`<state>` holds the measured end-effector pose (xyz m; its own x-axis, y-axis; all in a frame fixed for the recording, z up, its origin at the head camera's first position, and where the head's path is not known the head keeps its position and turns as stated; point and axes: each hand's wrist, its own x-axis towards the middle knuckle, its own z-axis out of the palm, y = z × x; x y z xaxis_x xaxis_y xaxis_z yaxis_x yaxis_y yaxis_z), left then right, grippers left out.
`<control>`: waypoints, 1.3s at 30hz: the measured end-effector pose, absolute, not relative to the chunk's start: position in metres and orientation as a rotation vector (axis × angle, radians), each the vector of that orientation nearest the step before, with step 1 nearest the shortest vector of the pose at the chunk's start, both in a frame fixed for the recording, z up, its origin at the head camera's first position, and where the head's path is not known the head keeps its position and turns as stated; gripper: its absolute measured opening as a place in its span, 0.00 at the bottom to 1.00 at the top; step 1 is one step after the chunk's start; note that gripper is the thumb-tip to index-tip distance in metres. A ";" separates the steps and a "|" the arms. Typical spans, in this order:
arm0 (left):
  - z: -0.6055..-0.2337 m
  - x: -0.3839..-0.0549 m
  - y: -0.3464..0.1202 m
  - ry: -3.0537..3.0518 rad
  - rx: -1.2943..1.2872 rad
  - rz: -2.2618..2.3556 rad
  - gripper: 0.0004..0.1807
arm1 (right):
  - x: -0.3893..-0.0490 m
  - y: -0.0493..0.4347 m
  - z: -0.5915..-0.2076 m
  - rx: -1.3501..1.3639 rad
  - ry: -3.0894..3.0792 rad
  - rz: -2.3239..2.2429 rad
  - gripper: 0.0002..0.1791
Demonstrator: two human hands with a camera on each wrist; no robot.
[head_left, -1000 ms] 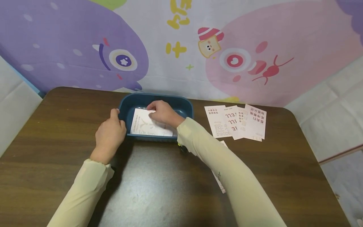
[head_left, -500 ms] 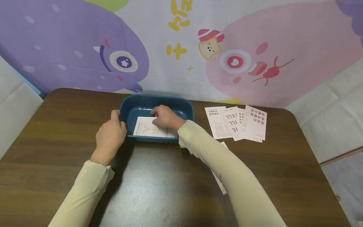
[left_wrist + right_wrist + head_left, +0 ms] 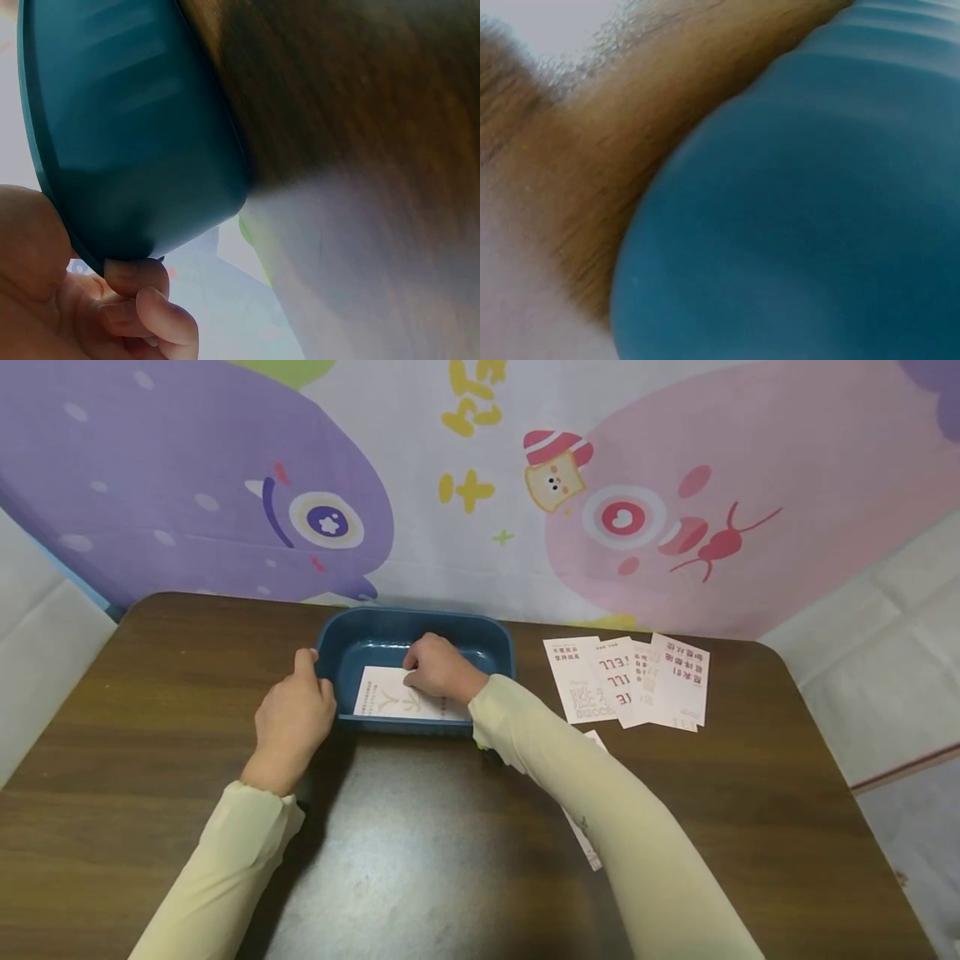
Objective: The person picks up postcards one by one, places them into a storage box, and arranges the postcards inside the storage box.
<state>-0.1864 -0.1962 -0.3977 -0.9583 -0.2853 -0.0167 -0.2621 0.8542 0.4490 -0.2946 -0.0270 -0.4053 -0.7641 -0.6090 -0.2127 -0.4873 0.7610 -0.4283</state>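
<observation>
A dark blue plastic bin stands at the table's far side. My left hand grips its left end; in the left wrist view the thumb and curled fingers pinch the bin's rim. Inside the bin lies a white printed card, its writing facing up. My right hand reaches over the bin's near right side and pinches the card's far edge between thumb and fingers, which partly hide it. In the right wrist view the bin's outer wall fills much of the picture, and the right hand's fingers are hidden.
Right of the bin, several overlapping printed cards lie fanned on the brown wooden table. Another card is mostly covered by my right sleeve. A cartoon-printed cloth hangs just behind the table's far edge.
The card in the bin has come down flatter and slightly nearer to me, with my right hand shifting slightly right. My left hand keeps its grip on the bin.
</observation>
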 end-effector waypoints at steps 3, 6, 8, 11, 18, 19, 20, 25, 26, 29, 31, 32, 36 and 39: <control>-0.397 -0.187 -0.194 -2.981 0.432 -0.716 0.24 | -0.294 -0.023 -0.403 -0.834 2.622 -0.516 0.15; -0.396 -0.188 -0.192 -2.986 0.428 -0.718 0.24 | -0.293 -0.018 -0.400 -0.785 2.628 -0.559 0.16; -0.396 -0.188 -0.191 -2.982 0.420 -0.716 0.24 | -0.292 -0.015 -0.398 -0.744 2.639 -0.582 0.16; -0.397 -0.188 -0.190 -2.976 0.410 -0.710 0.23 | -0.292 -0.010 -0.394 -0.697 2.652 -0.618 0.16; -0.398 -0.189 -0.190 -2.985 0.414 -0.709 0.23 | -0.291 0.006 -0.378 -0.694 2.677 -0.668 0.15; -0.398 -0.189 -0.190 -2.988 0.415 -0.710 0.23 | -0.290 0.009 -0.376 -0.691 2.680 -0.675 0.15; -0.399 -0.189 -0.190 -2.991 0.417 -0.711 0.24 | -0.289 0.012 -0.373 -0.694 2.685 -0.681 0.14; -0.401 -0.188 -0.191 -2.998 0.436 -0.707 0.24 | -0.284 0.029 -0.362 -0.678 2.715 -0.714 0.14; -0.401 -0.188 -0.192 -2.995 0.435 -0.704 0.24 | -0.283 0.033 -0.360 -0.673 2.725 -0.718 0.14; -0.401 -0.188 -0.193 -2.988 0.425 -0.700 0.24 | -0.281 0.044 -0.353 -0.641 2.755 -0.717 0.13; -0.401 -0.187 -0.193 -2.985 0.418 -0.700 0.24 | -0.280 0.052 -0.349 -0.628 2.782 -0.710 0.13; -0.401 -0.187 -0.193 -2.984 0.418 -0.703 0.24 | -0.280 0.056 -0.348 -0.623 2.796 -0.707 0.13; -0.398 -0.186 -0.193 -2.989 0.416 -0.707 0.24 | -0.277 0.075 -0.342 -0.580 2.823 -0.728 0.13; -0.396 -0.185 -0.193 -2.987 0.417 -0.700 0.24 | -0.272 0.091 -0.338 -0.513 2.819 -0.756 0.13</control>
